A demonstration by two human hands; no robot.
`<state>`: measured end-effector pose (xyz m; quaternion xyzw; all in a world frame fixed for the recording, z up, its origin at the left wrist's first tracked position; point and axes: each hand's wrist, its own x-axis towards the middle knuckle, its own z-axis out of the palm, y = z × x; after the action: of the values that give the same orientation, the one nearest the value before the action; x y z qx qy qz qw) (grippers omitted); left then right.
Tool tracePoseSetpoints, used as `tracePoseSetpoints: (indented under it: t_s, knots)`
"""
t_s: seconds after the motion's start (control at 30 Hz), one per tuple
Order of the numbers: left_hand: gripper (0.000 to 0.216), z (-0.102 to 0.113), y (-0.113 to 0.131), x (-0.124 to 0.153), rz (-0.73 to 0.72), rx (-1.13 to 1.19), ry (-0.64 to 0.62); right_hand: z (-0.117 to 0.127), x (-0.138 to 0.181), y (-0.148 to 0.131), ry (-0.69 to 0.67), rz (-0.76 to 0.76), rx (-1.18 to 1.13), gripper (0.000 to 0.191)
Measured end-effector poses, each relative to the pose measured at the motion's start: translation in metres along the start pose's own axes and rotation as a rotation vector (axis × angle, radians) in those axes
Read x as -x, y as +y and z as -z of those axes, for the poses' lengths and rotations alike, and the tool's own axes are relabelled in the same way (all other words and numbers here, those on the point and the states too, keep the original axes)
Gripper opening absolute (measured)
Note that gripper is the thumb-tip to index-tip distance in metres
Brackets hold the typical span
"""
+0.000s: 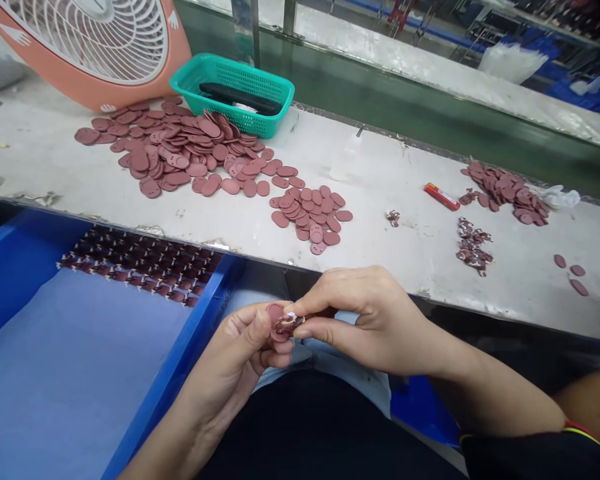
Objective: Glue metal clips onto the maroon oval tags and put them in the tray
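Note:
Just in front of the table edge, my left hand (250,340) pinches a reddish-brown oval disc (275,312) between thumb and fingers. Against that disc my right hand (365,317) grips a tiny figurine (291,323) with dark, white and brown parts, held by thumb and forefinger. The two pieces touch or overlap; the fingers hide exactly how they meet. On the table above my hands lies a small heap of the same oval discs (313,213). A larger heap of discs (180,150) spreads farther left.
A green basket (275,127) with black items stands behind the discs, beside an orange fan (180,47). At right lie a red lighter-like object (441,197), a figurine cluster (473,247) and more discs (510,190). A blue tray (145,407) at lower left holds rows of assembled pieces (145,263).

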<state>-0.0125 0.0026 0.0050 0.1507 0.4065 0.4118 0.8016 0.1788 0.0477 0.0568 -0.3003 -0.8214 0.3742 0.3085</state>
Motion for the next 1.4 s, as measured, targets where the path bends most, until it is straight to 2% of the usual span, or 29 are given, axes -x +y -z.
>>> tracePoseSetpoints:
  t_s: [0.47,0.63,0.73,1.4]
  knots:
    - [0.030,-0.002,0.003,0.005,0.008,0.024,0.022,-0.002,-0.001,-0.004,-0.035,0.073,0.079,0.010]
    - [0.037,-0.004,0.001,0.010,0.005,0.008,0.035,-0.004,0.006,-0.008,-0.044,0.081,0.076,0.018]
    - [0.034,-0.004,0.000,0.011,0.018,0.015,0.026,-0.005,0.008,-0.009,-0.035,0.075,0.060,0.021]
    - [0.039,-0.004,0.002,0.005,0.030,0.020,0.088,-0.015,0.004,0.001,-0.018,0.071,0.055,0.013]
